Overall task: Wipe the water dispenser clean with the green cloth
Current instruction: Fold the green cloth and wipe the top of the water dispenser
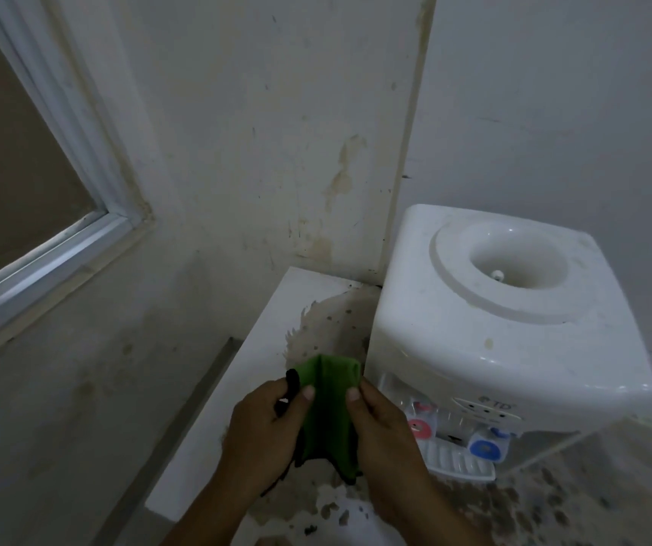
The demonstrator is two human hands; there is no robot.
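At lower centre, the green cloth (330,411) is pinched by its 2 side edges between the thumb and curled fingers of the left hand (265,435) and right hand (385,431), and is held above the stained counter (237,388). The water dispenser (505,309) stands just right of it, untouched. If the cloth were dragged loosely, the red tap (419,427) could be pressed or counter grime picked up and smeared.

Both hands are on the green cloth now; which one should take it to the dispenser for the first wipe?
Probably the right hand: it grips the folded green cloth on the side nearest the white plastic water dispenser. The left hand is farther away.
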